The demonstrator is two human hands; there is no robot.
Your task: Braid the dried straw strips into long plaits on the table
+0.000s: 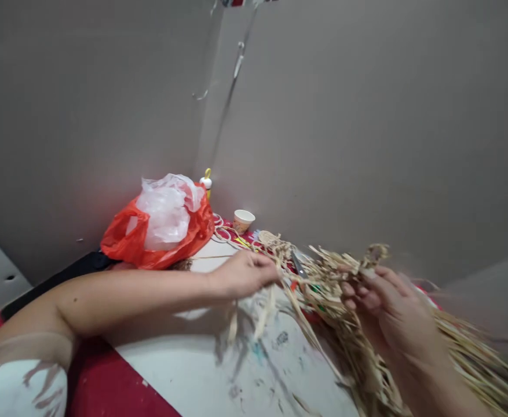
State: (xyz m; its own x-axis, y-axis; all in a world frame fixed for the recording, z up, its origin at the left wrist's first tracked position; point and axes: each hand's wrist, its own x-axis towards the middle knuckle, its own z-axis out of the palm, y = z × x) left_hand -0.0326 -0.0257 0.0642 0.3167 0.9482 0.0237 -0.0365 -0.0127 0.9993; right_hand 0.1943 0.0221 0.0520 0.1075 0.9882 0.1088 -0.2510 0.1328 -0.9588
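My left hand is closed, its fingers pinching one end of a pale twisted straw cord, with loose flat strands dangling below it. The cord runs to the right toward my right hand, closed around its knotted, bunched end. Around and beneath the right hand spreads a big heap of dry straw. Behind the cord, scissors lie partly hidden among the strands.
A red plastic bag with a white bag inside stands at the back left. Near it are a yellow-topped bottle, a paper cup and coiled cord. Grey walls rise behind the stained white table.
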